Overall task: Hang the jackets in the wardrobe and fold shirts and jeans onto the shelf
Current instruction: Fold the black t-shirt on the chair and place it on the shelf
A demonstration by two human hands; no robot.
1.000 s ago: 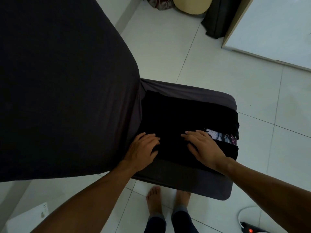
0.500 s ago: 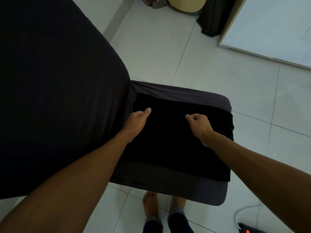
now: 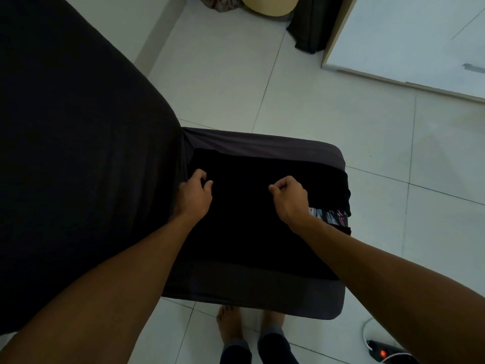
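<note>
A black shirt lies folded on a dark grey padded stool. A strip of its white and pink print shows at the right edge. My left hand is over the shirt's far left part, fingers curled and pinching the black fabric. My right hand is over the far right part, curled into a fist on the fabric. The cloth is so dark that its folds and edges between my hands are hard to make out.
A large dark grey covered bed or sofa fills the left. White tiled floor lies beyond the stool, and a white wardrobe panel is at the top right. A power strip with a red light lies at the bottom right, near my bare feet.
My hands went from flat on the shirt's near edge to curled and further away, carrying the fabric over. The printed strip, covered half a second ago, shows again at the right.
</note>
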